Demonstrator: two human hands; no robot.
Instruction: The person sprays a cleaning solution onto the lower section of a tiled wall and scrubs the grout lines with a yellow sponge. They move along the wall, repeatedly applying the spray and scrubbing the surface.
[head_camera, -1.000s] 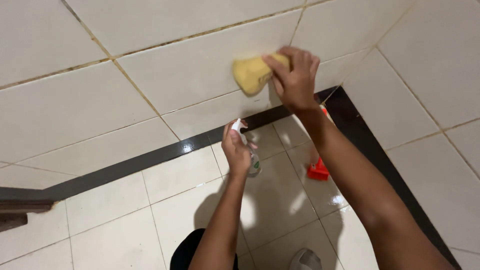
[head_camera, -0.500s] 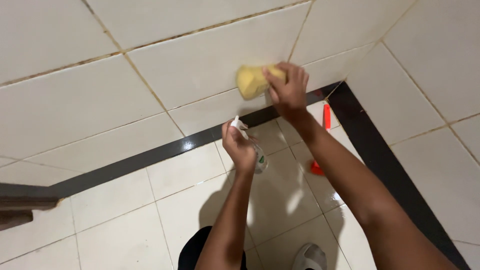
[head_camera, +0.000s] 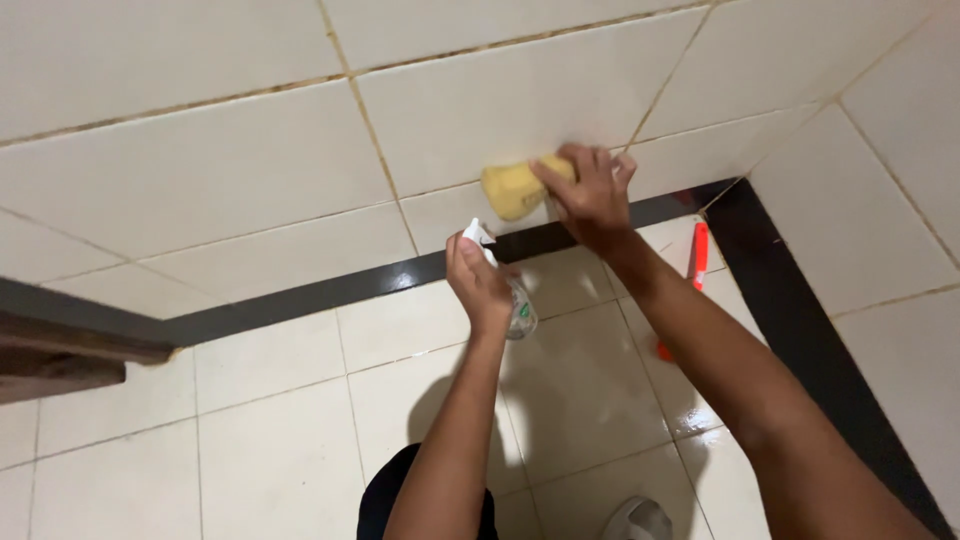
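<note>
white tiled wall (head_camera: 250, 180) fills the upper frame, big glossy tiles with brownish, discoloured grout lines (head_camera: 200, 100). a black skirting strip (head_camera: 330, 290) runs along the wall base and turns at the corner on the right. tiled floor (head_camera: 270, 430) below looks wet and shiny near the corner. dark wooden edge (head_camera: 50, 350) at far left, maybe a door frame, can't tell.

right hand (head_camera: 590, 195) is clenched over a yellow sponge (head_camera: 512, 187), pressing it flat on the wall just above the black strip, on the grout line between two tiles. left hand (head_camera: 482, 285) is wrapped around a small clear spray bottle (head_camera: 520, 315) with a white nozzle (head_camera: 475, 235), nozzle pointing at the wall just below the sponge; bottle held off the floor, not touching the wall.

red-orange handled tool (head_camera: 698, 262) sits in the floor corner behind the right forearm, partly hidden, kind unclear. grey shoe tip (head_camera: 640, 520) at bottom edge.

progress, judging from the frame: scrubbing is under way at the lowest row of wall tiles near the corner. grout higher up and to the left looks stained, so most of the wall seems left. no foam or visible cleaned patch to confirm what's finished.
</note>
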